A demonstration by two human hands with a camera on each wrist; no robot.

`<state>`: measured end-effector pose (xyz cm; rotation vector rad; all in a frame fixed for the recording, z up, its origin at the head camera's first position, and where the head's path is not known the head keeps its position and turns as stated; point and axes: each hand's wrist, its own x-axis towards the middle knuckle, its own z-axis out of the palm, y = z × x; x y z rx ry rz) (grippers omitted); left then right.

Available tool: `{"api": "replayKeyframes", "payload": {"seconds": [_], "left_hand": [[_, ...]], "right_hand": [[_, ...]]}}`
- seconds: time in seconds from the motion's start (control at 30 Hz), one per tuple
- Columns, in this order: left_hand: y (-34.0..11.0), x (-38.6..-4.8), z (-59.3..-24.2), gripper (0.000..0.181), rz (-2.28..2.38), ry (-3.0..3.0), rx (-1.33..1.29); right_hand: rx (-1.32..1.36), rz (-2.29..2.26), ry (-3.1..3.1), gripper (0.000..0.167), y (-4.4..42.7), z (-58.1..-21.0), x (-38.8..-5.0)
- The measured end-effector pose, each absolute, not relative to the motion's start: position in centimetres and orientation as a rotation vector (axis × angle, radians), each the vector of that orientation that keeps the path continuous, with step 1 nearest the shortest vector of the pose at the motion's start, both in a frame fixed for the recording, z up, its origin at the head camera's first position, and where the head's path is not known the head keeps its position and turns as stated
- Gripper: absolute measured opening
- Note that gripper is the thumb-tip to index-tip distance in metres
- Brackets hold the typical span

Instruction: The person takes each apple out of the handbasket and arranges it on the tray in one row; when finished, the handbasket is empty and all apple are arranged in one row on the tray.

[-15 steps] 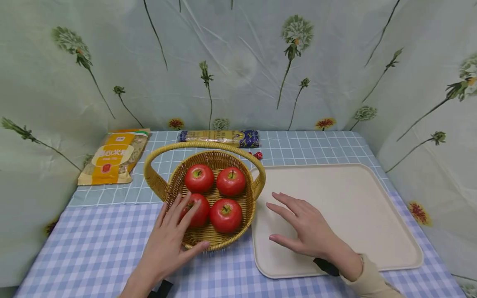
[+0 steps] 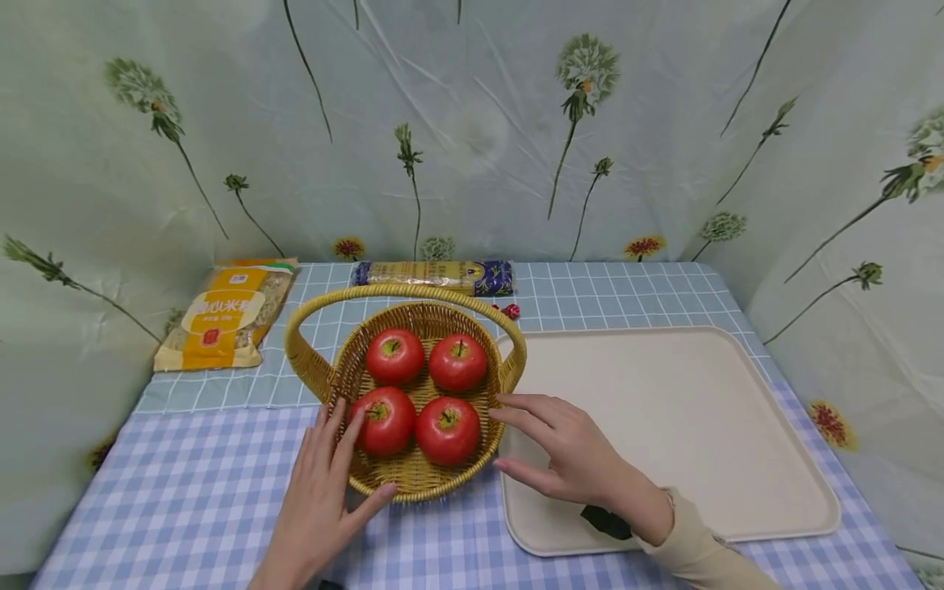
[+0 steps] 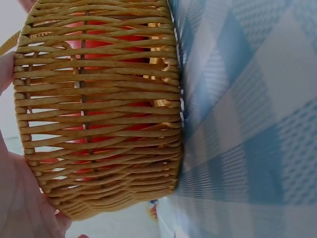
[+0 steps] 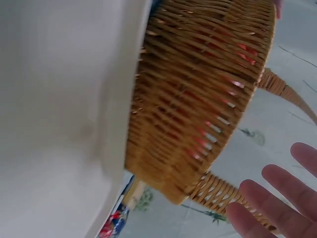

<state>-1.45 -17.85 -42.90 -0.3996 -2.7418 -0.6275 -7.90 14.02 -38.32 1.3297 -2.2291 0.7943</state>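
A woven wicker basket (image 2: 422,494) with an arched handle holds several red apples (image 2: 447,432). Beside its front left rim, my left hand (image 2: 317,492) has its fingers spread, the fingertips overlapping the rim and the edge of one apple in the head view. In the left wrist view the slatted basket wall (image 3: 104,114) lies close against that hand; contact there is hard to tell. At the basket's right rim, my right hand (image 2: 568,449) reaches in with extended fingers, above the near left part of a cream tray (image 2: 678,426). Neither hand grips anything.
The tray lies right of the basket, its edge next to it. Behind stand a yellow bag of dry food (image 2: 224,319) at the left and a long blue-and-yellow packet (image 2: 435,277). A small red item (image 2: 510,310) lies behind the basket. Flowered cloth walls enclose the table.
My right hand has moved left, up to the basket's right rim. The left hand has drawn slightly left and nearer to me, uncovering more of the front left apple. The basket stays in place.
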Motion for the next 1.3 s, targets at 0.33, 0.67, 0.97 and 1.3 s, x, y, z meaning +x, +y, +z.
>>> {"api": "replayKeyframes", "payload": {"seconds": [0.33,0.67,0.97,1.3], "left_hand": [[-17.7,-0.8,-43.7,0.110,-0.796,-2.741,-0.228],[-17.9,-1.3,-44.6,0.114,-1.034,-2.651,-0.191],[-17.6,-1.4,-45.1,0.112,-1.309,-2.544,-0.191],[-17.5,-1.6,-45.5,0.116,-1.536,-2.470,-0.194]], "right_hand": [[1.364,0.893,-2.244,0.041,11.7,-37.9,-8.6],[1.362,0.913,-2.332,0.044,9.9,-38.0,-9.1],[1.320,0.903,-2.609,0.057,8.4,-38.4,-9.4],[1.240,0.867,-2.713,0.064,7.1,-38.8,-9.7]]}}
